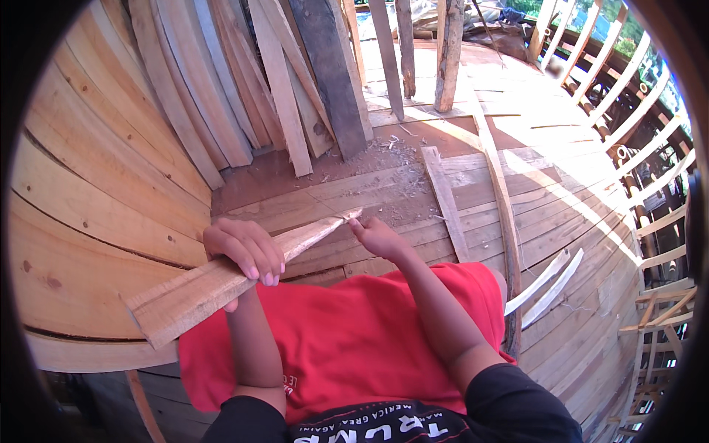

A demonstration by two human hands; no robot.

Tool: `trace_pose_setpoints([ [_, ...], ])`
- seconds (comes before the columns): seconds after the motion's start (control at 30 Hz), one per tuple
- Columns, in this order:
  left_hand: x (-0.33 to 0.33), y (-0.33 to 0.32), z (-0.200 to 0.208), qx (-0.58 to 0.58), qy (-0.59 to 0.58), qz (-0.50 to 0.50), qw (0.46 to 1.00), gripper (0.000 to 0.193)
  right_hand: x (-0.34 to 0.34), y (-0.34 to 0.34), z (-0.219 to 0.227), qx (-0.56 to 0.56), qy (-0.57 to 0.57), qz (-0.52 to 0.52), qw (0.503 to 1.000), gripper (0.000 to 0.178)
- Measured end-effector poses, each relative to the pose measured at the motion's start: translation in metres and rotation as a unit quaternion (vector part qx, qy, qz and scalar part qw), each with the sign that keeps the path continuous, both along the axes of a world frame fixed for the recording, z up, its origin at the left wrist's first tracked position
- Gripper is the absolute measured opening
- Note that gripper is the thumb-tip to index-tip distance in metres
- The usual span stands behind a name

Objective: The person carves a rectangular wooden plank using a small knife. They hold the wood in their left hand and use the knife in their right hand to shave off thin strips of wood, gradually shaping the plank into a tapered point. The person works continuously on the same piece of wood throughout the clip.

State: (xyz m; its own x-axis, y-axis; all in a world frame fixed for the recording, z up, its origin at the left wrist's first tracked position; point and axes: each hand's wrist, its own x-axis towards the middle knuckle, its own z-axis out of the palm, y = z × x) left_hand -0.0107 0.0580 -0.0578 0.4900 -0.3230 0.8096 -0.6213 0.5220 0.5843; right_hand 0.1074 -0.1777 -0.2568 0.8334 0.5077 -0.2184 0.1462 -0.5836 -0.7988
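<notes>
I see a short wooden board [236, 273], pale and rough-sawn, tapering to a splintered point, held slantwise above the person's lap, its blunt end low on the left and its tip rising to the right. The left hand [245, 251] is wrapped over the board's middle, fingers curled down its near face in a firm clasp. The right hand [378, 238] sits just beside the pointed tip, a finger stretched toward it; I cannot tell whether it touches the wood, and it grasps nothing that I can make out. Under the board lie red shorts [347, 340]. Beyond the hands a plank floor [561, 221] spreads out, strewn with wood shavings [391, 151]. A loose slat [445, 201] and a long thin curved strip [498, 192] lie on it. On the left, curved planks [88, 184] rise like a hull wall, with more boards [288, 96] leaning upright behind.
</notes>
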Motion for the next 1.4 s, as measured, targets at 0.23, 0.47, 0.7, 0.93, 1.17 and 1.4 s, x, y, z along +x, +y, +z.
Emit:
trace_pose_setpoints([
  [0.23,-0.009,0.008,0.0,0.016,-0.003,0.002,1.0,0.044,-0.005,0.012,0.054,0.097,0.13,0.047,0.986,0.066],
  [0.47,-0.003,0.0,0.003,0.008,-0.003,0.0,1.0,0.044,0.008,0.004,0.0,-0.096,-0.038,-0.023,0.994,0.062],
  [0.7,-0.01,0.0,-0.002,-0.008,0.014,0.073,0.997,0.045,-0.012,0.005,0.019,-0.144,-0.199,-0.055,0.968,0.046],
  [0.93,-0.01,0.008,-0.002,-0.004,-0.004,0.027,1.0,0.045,-0.022,0.017,0.067,0.031,-0.227,-0.092,0.969,0.055],
  [1.17,-0.008,-0.001,-0.005,-0.04,0.014,0.069,0.997,0.045,-0.001,0.007,-0.016,-0.105,-0.101,-0.073,0.987,0.057],
  [1.4,-0.012,0.016,-0.013,-0.056,0.014,0.108,0.993,0.047,-0.017,0.018,0.03,-0.128,-0.252,-0.165,0.945,0.049],
])
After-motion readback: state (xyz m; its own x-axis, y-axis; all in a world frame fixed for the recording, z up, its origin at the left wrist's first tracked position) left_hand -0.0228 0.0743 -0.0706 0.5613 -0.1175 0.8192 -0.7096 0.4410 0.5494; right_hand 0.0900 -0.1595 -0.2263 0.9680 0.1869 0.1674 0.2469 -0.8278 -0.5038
